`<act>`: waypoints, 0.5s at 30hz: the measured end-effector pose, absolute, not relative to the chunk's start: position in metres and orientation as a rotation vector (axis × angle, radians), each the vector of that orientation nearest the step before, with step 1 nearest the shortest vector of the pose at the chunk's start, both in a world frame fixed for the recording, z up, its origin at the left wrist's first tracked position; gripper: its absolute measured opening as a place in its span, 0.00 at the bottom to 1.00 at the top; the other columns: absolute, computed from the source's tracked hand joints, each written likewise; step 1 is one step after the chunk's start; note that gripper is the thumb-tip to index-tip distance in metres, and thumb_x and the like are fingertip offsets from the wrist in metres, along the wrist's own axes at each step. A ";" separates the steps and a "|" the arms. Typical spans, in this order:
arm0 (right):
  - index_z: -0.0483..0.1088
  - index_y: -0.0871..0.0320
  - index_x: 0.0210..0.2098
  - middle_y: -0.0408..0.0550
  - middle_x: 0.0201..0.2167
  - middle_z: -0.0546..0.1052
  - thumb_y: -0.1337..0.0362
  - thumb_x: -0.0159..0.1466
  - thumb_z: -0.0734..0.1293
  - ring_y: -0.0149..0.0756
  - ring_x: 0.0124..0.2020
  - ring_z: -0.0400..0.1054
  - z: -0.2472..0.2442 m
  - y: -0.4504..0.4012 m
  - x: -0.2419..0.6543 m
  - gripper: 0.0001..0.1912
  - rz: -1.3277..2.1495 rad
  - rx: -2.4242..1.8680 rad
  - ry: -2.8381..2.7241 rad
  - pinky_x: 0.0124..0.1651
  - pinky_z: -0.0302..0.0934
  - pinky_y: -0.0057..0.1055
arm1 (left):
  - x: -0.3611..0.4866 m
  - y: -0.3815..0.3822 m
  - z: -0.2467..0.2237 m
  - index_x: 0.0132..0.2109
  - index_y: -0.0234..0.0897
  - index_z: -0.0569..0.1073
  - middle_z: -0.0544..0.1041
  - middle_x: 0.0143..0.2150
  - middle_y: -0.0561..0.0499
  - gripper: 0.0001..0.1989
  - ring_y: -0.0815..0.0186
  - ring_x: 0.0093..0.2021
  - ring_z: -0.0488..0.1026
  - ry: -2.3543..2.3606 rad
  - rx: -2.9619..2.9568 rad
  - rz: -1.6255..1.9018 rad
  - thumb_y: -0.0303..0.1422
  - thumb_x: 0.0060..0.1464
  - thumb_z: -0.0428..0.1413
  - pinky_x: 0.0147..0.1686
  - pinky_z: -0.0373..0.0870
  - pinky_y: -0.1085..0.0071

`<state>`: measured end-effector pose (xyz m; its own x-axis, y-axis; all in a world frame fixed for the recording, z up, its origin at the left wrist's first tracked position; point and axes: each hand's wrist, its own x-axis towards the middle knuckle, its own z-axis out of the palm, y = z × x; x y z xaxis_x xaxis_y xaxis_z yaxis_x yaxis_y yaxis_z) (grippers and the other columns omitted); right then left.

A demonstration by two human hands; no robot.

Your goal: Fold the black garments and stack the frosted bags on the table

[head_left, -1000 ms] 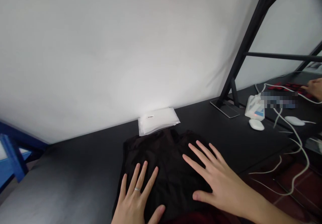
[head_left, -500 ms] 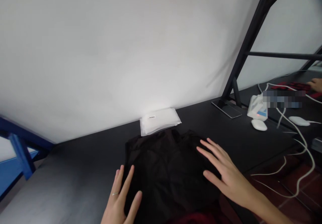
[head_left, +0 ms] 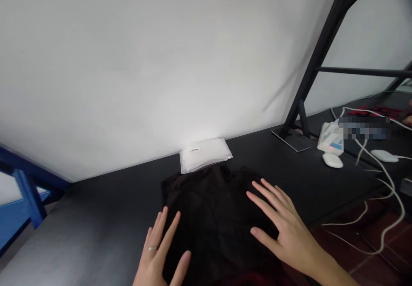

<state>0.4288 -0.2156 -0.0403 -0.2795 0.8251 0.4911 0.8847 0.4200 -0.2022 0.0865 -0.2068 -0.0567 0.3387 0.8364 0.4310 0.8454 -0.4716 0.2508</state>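
Observation:
A black garment (head_left: 214, 217) lies spread over the dark table in front of me, its folds hard to make out. My left hand (head_left: 157, 251) rests at its left side, fingers spread, with a ring on one finger. On the right side of the cloth lies my right hand (head_left: 283, 226), its fingers also stretched out and apart. Neither hand grips anything. Just beyond the garment's far edge is a stack of white plastic bags (head_left: 207, 154) with a small label on top.
A phone-like dark slab (head_left: 291, 139) lies at the back right. Further right are a white device (head_left: 331, 138), a white mouse-shaped object (head_left: 332, 160) and loose white cables (head_left: 391, 187). A black metal frame (head_left: 313, 63) rises there; a blue frame (head_left: 30, 196) stands left.
Both hands have shifted slightly inward over the garment, the left one to the right and the right one to the left. At the far right, another person's hand has moved mostly out of view.

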 end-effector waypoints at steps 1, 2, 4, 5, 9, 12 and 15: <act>0.50 0.46 0.76 0.51 0.74 0.58 0.50 0.72 0.64 0.58 0.74 0.51 -0.040 -0.215 0.427 0.37 -0.138 -1.432 -2.192 0.69 0.54 0.61 | 0.090 -0.207 -0.057 0.77 0.51 0.48 0.53 0.78 0.45 0.34 0.45 0.73 0.58 -1.513 -2.552 -0.738 0.37 0.68 0.50 0.60 0.73 0.44; 0.48 0.46 0.76 0.52 0.75 0.56 0.48 0.72 0.65 0.59 0.74 0.50 -0.040 -0.215 0.426 0.39 -0.117 -1.427 -2.235 0.70 0.52 0.63 | 0.094 -0.206 -0.058 0.77 0.49 0.47 0.54 0.77 0.43 0.35 0.44 0.72 0.59 -1.434 -2.540 -0.674 0.37 0.68 0.50 0.58 0.74 0.43; 0.46 0.47 0.77 0.55 0.77 0.50 0.43 0.69 0.67 0.63 0.75 0.45 -0.042 -0.213 0.424 0.44 -0.040 -1.454 -2.308 0.69 0.50 0.67 | 0.102 -0.205 -0.062 0.77 0.45 0.47 0.56 0.76 0.40 0.36 0.42 0.70 0.63 -1.325 -2.502 -0.580 0.38 0.67 0.50 0.53 0.78 0.44; 0.45 0.47 0.77 0.56 0.77 0.47 0.41 0.67 0.68 0.65 0.76 0.43 -0.044 -0.212 0.424 0.48 0.010 -1.480 -2.336 0.69 0.49 0.69 | 0.106 -0.205 -0.065 0.77 0.45 0.46 0.57 0.76 0.39 0.37 0.42 0.70 0.64 -1.296 -2.485 -0.551 0.39 0.66 0.50 0.52 0.79 0.44; 0.44 0.46 0.77 0.57 0.78 0.37 0.36 0.58 0.74 0.71 0.76 0.34 -0.050 -0.208 0.427 0.58 0.230 -1.581 -2.395 0.68 0.44 0.73 | 0.109 -0.205 -0.074 0.77 0.47 0.46 0.59 0.75 0.42 0.41 0.44 0.71 0.64 -1.305 -2.460 -0.508 0.44 0.63 0.52 0.56 0.75 0.46; 0.44 0.46 0.77 0.56 0.78 0.38 0.38 0.56 0.76 0.69 0.76 0.32 -0.049 -0.206 0.430 0.60 0.303 -1.597 -2.417 0.70 0.42 0.72 | 0.105 -0.205 -0.074 0.77 0.46 0.47 0.59 0.76 0.43 0.42 0.45 0.71 0.64 -1.291 -2.464 -0.513 0.46 0.61 0.53 0.56 0.75 0.48; 0.44 0.46 0.77 0.56 0.78 0.39 0.36 0.57 0.74 0.69 0.76 0.32 -0.048 -0.207 0.432 0.59 0.271 -1.564 -2.434 0.70 0.43 0.71 | 0.101 -0.205 -0.071 0.77 0.46 0.47 0.60 0.75 0.43 0.44 0.45 0.69 0.66 -1.267 -2.493 -0.514 0.46 0.59 0.55 0.55 0.77 0.49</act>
